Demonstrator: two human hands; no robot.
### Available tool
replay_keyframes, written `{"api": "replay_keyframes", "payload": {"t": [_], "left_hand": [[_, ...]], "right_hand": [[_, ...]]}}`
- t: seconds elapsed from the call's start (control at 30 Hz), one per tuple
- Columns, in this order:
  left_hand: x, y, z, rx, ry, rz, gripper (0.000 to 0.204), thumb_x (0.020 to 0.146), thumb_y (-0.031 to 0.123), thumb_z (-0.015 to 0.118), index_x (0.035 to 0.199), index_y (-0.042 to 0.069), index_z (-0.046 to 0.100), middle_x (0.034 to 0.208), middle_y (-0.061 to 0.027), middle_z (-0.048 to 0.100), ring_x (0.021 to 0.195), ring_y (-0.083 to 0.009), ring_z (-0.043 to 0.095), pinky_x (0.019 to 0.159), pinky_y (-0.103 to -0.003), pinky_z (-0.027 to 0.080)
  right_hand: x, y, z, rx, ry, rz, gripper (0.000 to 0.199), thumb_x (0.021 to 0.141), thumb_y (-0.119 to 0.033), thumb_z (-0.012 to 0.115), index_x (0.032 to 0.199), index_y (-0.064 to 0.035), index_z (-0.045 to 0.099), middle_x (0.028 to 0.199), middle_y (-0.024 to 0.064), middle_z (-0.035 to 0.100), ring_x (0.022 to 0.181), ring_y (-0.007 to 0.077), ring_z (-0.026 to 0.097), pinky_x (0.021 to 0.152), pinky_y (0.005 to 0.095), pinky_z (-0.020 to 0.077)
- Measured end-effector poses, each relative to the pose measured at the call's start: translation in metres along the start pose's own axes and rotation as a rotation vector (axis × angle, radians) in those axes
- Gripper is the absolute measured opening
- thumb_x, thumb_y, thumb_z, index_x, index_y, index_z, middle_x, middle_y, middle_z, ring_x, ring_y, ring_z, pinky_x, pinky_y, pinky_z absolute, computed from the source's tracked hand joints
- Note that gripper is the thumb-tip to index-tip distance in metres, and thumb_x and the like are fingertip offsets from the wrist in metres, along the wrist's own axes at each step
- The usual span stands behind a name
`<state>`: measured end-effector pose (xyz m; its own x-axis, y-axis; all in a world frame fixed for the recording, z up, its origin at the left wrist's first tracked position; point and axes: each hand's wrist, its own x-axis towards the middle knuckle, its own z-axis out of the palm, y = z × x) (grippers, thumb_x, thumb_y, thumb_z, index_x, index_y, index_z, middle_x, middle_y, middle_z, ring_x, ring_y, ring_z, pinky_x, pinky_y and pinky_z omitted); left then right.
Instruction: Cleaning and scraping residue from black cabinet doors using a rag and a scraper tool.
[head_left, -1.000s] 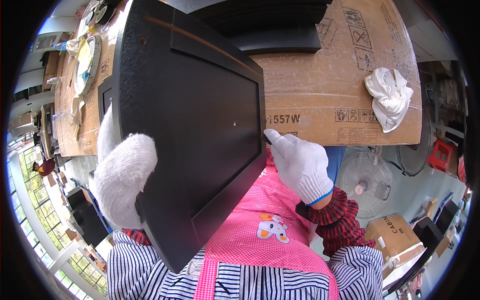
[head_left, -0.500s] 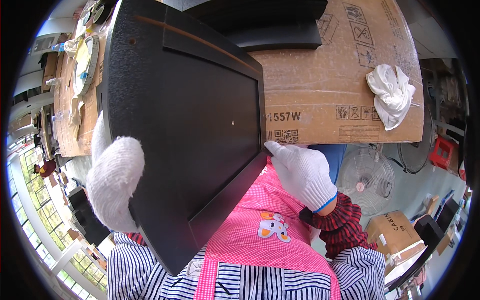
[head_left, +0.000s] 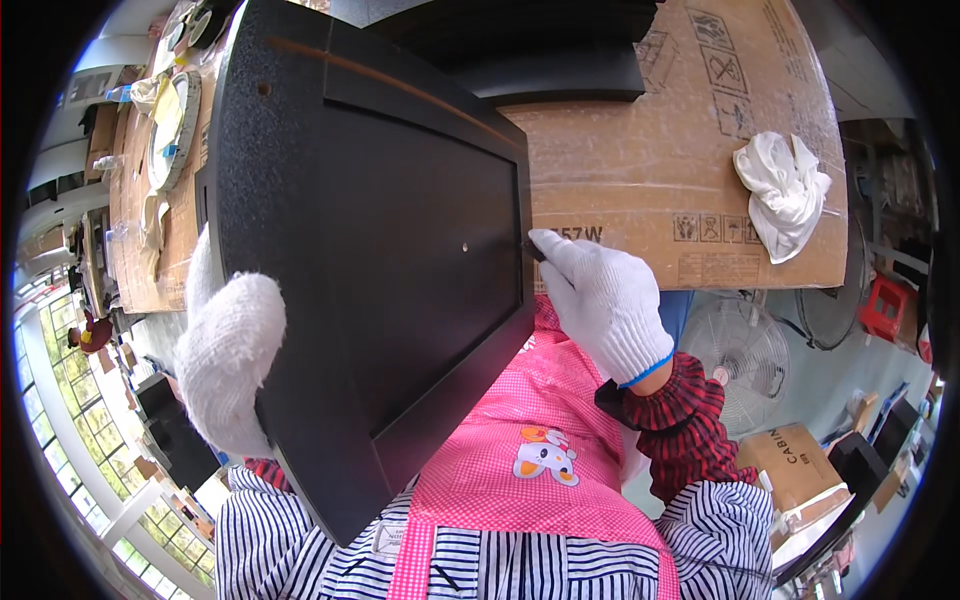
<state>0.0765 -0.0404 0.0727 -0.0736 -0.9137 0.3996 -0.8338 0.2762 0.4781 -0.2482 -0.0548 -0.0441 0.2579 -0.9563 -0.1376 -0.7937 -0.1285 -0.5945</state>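
Note:
A black framed panel, with a recessed middle and a small pale hole, stands tilted before me. My left hand, in a white knit glove, grips its left edge, the thumb over the near face and the other fingers mostly hidden behind. My right hand, gloved in white too, is closed at the panel's right edge. Between its fingertips shows a small dark piece that touches or nearly touches the edge; its kind I cannot make out. A brown bare strip runs along the panel's upper border.
More black panels lie on the cardboard-covered table behind. A crumpled white cloth rests at its right. Beyond are a floor fan, a red stool and a carton. Another table stands on the left.
My right hand has moved up along the panel's right edge, and a small dark piece now shows at its fingertips. The left hand and the panel have barely shifted.

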Motion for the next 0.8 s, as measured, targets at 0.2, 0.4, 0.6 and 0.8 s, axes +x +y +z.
{"api": "replay_keyframes", "payload": {"t": [0.2, 0.4, 0.6, 0.8], "left_hand": [[-0.001, -0.009, 0.006, -0.02, -0.003, 0.004, 0.03, 0.087, 0.015, 0.07, 0.104, -0.01, 0.071, 0.09, -0.0146, 0.073, 0.078, -0.0181, 0.072, 0.078, -0.034, 0.06], [0.0, -0.006, -0.004, 0.007, 0.0, 0.0, 0.03, 0.087, 0.015, 0.07, 0.104, -0.01, 0.071, 0.09, -0.0146, 0.073, 0.078, -0.0181, 0.072, 0.078, -0.034, 0.06], [0.0, -0.007, -0.003, 0.004, -0.003, 0.005, 0.029, 0.087, 0.015, 0.07, 0.104, -0.009, 0.071, 0.09, -0.0146, 0.073, 0.079, -0.0182, 0.072, 0.078, -0.034, 0.06], [0.0, -0.001, -0.013, 0.034, 0.006, -0.006, 0.029, 0.087, 0.015, 0.07, 0.104, -0.009, 0.071, 0.091, -0.0146, 0.073, 0.079, -0.0182, 0.072, 0.078, -0.034, 0.06]], "right_hand": [[-0.018, -0.003, 0.006, -0.104, -0.178, 0.064, 0.034, 0.1, -0.021, 0.06, 0.13, -0.0094, 0.068, 0.093, 0.015, 0.075, 0.084, 0.0341, 0.074, 0.071, 0.0447, 0.0574], [-0.03, -0.005, 0.001, -0.061, -0.23, 0.005, 0.033, 0.098, -0.02, 0.059, 0.127, -0.01, 0.072, 0.091, 0.0133, 0.075, 0.082, 0.0315, 0.074, 0.07, 0.0437, 0.0577], [0.0, 0.0, -0.023, -0.165, -0.406, -0.128, 0.033, 0.093, -0.022, 0.06, 0.119, -0.0121, 0.077, 0.088, 0.0146, 0.076, 0.085, 0.0344, 0.074, 0.076, 0.0444, 0.0591], [0.026, 0.001, -0.031, -0.063, -0.497, -0.206, 0.031, 0.09, -0.023, 0.062, 0.113, -0.0147, 0.081, 0.095, 0.017, 0.076, 0.088, 0.037, 0.073, 0.082, 0.0464, 0.0591]]}}
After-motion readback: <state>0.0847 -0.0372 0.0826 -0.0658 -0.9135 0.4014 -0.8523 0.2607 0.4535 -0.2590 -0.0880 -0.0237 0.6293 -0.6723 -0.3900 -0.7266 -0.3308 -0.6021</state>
